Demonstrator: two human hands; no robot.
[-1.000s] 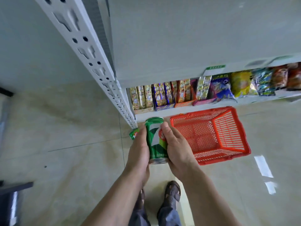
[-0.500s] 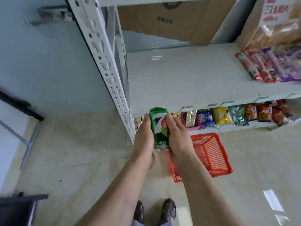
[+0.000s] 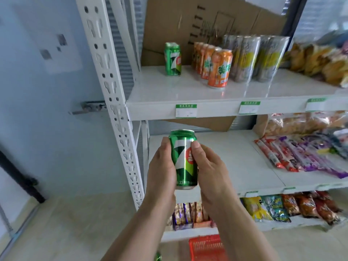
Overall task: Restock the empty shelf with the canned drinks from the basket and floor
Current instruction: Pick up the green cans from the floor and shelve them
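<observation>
While the can sits upright between both hands, the step in hand looks like lifting it to the upper shelf, where the drinks are going. The left hand cups its left side and the right hand its right, fingers of each clamped on the can, thumbs near the top rim. It's in mid-air in front of the middle shelf, well below the drinks row.

Up there one green can stands alone near the back left, with a line of orange cans just to its right and taller pale cans beyond those. So the obvious spot, as a guess, is right in front of that green can, starting a row toward the shelf edge.

Tips for doing it clean: keep it vertical going up, clear the shelf lip and its price tags before pushing in, and set the base flat rather than dropping it. Label facing out, like the one already there. Two hands is kinda overkill; one could let go once the can is over the shelf, so knuckles don't bump the orange cans.

A basket shows at the bottom edge, and a bit of green beside it may be another can, too cropped to say. Snack packs fill the right of the middle shelf.
</observation>
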